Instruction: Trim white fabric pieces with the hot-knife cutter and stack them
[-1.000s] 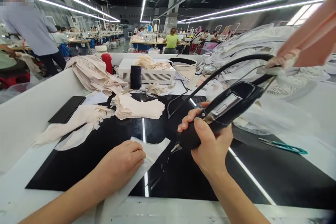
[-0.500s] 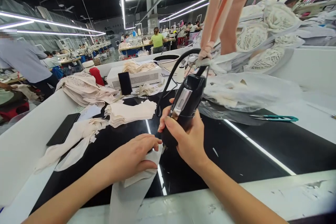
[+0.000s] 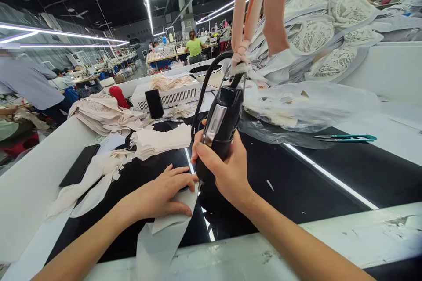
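Note:
My right hand [image 3: 229,169] is wrapped round a black corded electric cutter [image 3: 219,118] with a metal plate on its front. Peach straps [image 3: 245,13] tied to its top hold it from above. Its narrow tip points down at the edge of a pale fabric piece [image 3: 171,224] on the black tabletop. On that fabric my left hand [image 3: 165,193] lies with fingers spread, the fingertips close to the cutter's tip. Something small and dark shows partly beneath the left fingers; I cannot make out what it is.
A stack of cream fabric pieces [image 3: 161,140] lies beyond my left hand, with loose cut pieces [image 3: 99,175] and a black phone [image 3: 80,164] farther left. Teal thread snips [image 3: 346,138] rest at the right, near a clear plastic bag [image 3: 296,105]. Another phone [image 3: 154,104] leans against a white box.
The cutter and my right hand have shifted slightly left and down in the view, as has the background. My left fingers have spread a little more on the fabric.

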Motion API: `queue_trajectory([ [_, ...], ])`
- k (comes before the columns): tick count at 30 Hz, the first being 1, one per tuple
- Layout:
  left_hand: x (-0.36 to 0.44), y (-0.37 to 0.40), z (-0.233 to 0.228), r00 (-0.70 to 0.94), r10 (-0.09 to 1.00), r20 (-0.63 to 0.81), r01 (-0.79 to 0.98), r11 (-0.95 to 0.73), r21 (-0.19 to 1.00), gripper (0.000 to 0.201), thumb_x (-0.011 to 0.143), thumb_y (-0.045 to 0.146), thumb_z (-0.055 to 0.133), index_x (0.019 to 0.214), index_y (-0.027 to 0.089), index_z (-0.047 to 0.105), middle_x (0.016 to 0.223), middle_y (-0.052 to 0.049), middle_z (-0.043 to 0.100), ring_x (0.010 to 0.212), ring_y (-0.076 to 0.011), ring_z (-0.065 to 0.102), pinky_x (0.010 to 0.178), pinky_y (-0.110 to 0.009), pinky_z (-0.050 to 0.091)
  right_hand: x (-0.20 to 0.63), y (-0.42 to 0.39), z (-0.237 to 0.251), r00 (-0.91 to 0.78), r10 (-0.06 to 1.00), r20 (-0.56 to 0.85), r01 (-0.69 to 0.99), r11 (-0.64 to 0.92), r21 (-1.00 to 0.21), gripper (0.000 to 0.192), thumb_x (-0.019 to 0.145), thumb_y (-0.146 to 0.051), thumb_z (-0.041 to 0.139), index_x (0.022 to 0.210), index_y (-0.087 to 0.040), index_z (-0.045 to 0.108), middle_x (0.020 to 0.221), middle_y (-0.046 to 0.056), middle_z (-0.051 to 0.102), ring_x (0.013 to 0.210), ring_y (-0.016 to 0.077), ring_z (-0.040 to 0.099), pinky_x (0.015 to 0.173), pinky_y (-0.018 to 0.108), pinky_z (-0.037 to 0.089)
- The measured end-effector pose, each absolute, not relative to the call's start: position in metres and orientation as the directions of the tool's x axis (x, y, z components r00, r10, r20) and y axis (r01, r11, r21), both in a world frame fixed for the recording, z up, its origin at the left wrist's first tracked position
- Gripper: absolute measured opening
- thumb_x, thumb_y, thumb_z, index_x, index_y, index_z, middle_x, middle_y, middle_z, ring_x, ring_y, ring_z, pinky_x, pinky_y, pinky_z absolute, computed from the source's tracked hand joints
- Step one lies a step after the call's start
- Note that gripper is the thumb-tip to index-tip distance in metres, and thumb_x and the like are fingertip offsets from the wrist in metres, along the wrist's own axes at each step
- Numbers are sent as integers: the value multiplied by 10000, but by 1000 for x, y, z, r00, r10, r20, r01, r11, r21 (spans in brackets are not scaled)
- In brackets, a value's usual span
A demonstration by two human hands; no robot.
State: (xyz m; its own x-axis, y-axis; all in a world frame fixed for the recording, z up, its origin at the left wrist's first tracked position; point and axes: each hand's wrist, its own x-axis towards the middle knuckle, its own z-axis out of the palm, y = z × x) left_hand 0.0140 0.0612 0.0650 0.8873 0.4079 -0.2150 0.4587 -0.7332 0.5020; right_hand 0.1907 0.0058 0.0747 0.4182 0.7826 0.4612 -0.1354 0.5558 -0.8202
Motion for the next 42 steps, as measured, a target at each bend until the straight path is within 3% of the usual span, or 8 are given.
queue_trajectory([
  [3,13,61,66,897,395,-199,441,-758,480,338,925,208,903,1118,222,625,1342,-70,686,1463,-305,536,1353,-690,160,188,7,75,407,792,456,-123,542,-831,288,798,-394,815,930,-262,596,803,-42,625,665,148,568,608,315,532],
  [12,9,65,64,914,376,-155,405,-812,421,314,917,288,920,1089,239,661,1331,-61,690,1505,-344,506,1305,-690,286,184,5,75,378,808,452,-122,528,-840,287,801,-384,800,940,-264,580,790,-57,616,654,138,570,615,307,527],
  [21,9,69,60,923,362,-130,382,-817,432,327,903,321,935,1093,235,682,1365,-90,695,1499,-356,508,1303,-700,289,180,1,76,383,810,443,-133,523,-842,256,812,-361,774,952,-265,583,801,-51,624,652,141,592,606,307,548],
  [28,8,72,57,930,349,-118,362,-805,470,345,903,317,934,1170,240,729,1384,-93,690,1422,-331,591,1349,-685,209,177,-3,74,348,821,453,-149,526,-837,258,817,-348,802,964,-268,606,816,-40,650,675,149,609,616,311,564],
  [32,7,73,55,930,347,-119,360,-801,478,368,904,328,935,1203,244,738,1427,-103,674,1499,-356,524,1347,-712,176,176,-5,73,358,824,439,-166,519,-839,261,825,-364,806,980,-269,619,832,-33,645,702,156,615,597,298,555],
  [37,8,72,57,921,364,-140,384,-781,493,399,897,319,939,1247,262,756,1555,-107,622,1519,-370,506,1332,-737,197,172,-10,70,334,832,443,-204,523,-828,291,836,-371,838,1020,-276,634,870,-27,645,718,158,609,605,299,563],
  [42,9,70,58,923,369,-108,373,-790,486,566,871,260,954,1383,254,713,1655,-133,550,1550,-385,486,1313,-737,271,169,-12,69,319,839,441,-209,516,-830,295,833,-354,832,1034,-280,630,854,-32,632,691,154,592,581,294,549],
])
